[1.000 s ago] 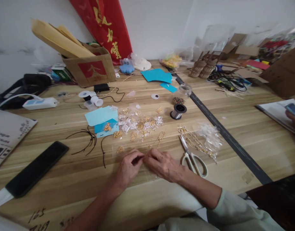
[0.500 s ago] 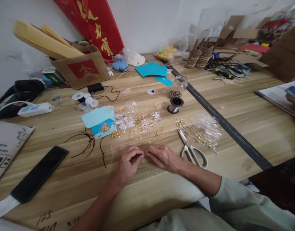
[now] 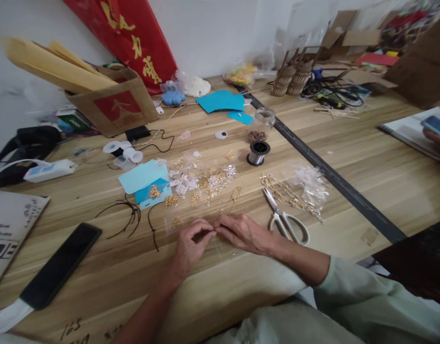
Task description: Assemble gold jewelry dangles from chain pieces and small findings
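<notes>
Near the front edge of the wooden table point(image 3: 134, 263), my left hand point(image 3: 193, 243) is closed, thumb and forefinger pinched. My right hand point(image 3: 243, 232) is closed too, its fingertips meeting the left ones. What they pinch is too small to make out; a thin clear line seems to hang below. Just beyond the fingers lies a thin gold chain point(image 3: 234, 198). Small gold beads point(image 3: 177, 221) sit left of it, with silver pieces point(image 3: 186, 185) further back. White-handled scissors point(image 3: 286, 222) lie open to the right of my right hand, by more gold chains point(image 3: 291, 198).
Behind are a wire spool point(image 3: 258, 153), a bead jar point(image 3: 264, 125) and blue paper point(image 3: 222, 101). A black phone point(image 3: 62, 265) and black cords point(image 3: 128, 217) lie left. At the far right, a person's hand point(image 3: 438, 140) holds a phone above a notebook point(image 3: 410, 129).
The camera view has shifted slightly, moving the table items a little left. My two hands stay pinched together with barely any movement. At the far right, more of the person's phone shows.
</notes>
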A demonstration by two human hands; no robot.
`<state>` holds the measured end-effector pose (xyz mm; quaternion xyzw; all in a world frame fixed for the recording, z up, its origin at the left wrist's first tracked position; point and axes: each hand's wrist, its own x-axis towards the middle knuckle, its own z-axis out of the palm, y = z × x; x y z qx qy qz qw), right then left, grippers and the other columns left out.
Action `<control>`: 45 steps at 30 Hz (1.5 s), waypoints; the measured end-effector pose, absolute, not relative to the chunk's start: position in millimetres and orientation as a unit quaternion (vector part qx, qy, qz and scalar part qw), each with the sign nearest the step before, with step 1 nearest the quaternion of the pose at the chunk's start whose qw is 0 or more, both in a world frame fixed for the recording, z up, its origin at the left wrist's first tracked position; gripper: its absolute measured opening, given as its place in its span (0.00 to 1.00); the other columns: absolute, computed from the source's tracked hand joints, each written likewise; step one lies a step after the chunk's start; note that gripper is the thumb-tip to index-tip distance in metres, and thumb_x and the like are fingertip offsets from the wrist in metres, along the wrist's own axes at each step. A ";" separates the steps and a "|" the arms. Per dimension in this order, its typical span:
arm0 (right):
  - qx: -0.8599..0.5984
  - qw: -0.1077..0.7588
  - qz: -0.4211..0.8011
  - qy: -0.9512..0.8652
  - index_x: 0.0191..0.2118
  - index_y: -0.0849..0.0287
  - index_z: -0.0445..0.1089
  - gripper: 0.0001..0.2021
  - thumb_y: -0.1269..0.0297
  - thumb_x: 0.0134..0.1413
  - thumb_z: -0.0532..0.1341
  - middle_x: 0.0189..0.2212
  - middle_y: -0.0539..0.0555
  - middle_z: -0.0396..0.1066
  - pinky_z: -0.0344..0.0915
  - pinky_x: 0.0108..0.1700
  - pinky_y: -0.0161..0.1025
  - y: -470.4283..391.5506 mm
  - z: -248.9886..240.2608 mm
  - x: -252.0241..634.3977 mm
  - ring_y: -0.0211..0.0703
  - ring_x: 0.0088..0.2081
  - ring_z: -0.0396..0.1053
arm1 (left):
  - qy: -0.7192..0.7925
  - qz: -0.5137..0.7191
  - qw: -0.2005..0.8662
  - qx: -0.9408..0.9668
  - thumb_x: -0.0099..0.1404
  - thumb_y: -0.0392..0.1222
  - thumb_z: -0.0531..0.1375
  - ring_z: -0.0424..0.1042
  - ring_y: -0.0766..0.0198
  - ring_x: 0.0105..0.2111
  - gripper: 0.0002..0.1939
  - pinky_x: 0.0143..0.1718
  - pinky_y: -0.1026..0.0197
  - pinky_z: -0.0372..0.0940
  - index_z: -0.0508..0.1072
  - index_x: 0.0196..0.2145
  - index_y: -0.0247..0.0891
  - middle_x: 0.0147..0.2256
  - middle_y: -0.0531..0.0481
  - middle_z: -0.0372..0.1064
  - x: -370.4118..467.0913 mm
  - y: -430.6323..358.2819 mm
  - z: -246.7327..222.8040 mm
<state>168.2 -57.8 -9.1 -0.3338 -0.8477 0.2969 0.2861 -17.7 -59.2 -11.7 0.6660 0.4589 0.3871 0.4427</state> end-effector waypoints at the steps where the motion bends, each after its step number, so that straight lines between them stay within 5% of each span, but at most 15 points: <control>1: -0.334 0.282 0.289 -0.852 0.42 0.61 0.62 0.06 0.69 0.63 0.51 0.29 0.51 0.69 0.62 0.30 0.31 -57.8 -10.0 168.0 0.34 0.26 0.67 | 0.458 0.386 0.438 0.670 0.54 0.35 0.63 0.69 0.61 0.28 0.03 0.32 0.61 0.63 0.75 0.24 0.38 0.25 0.48 0.71 -17.2 -59.2 -11.5; 14: -0.339 0.302 0.323 -0.830 0.45 0.61 0.56 0.07 0.67 0.62 0.52 0.28 0.50 0.68 0.61 0.28 0.31 -61.7 -12.0 164.0 0.36 0.27 0.67 | 0.479 0.378 0.478 0.632 0.57 0.36 0.60 0.69 0.62 0.28 0.04 0.32 0.63 0.62 0.74 0.25 0.37 0.26 0.50 0.71 -19.9 -63.3 -14.0; 20: -0.347 0.328 0.304 -0.824 0.38 0.60 0.60 0.02 0.68 0.60 0.54 0.25 0.49 0.63 0.59 0.29 0.31 -62.3 -11.7 159.8 0.35 0.27 0.63 | 0.502 0.370 0.481 0.616 0.57 0.38 0.61 0.69 0.63 0.28 0.05 0.32 0.64 0.62 0.74 0.25 0.36 0.25 0.50 0.72 -21.4 -61.7 -16.3; 45: -0.357 0.329 0.248 -0.838 0.36 0.60 0.62 0.05 0.72 0.60 0.51 0.28 0.52 0.64 0.59 0.32 0.32 -62.2 -13.8 160.1 0.37 0.30 0.62 | 0.523 0.383 0.474 0.596 0.56 0.38 0.61 0.72 0.63 0.27 0.06 0.31 0.66 0.65 0.76 0.25 0.35 0.25 0.50 0.75 -15.5 -64.7 -13.1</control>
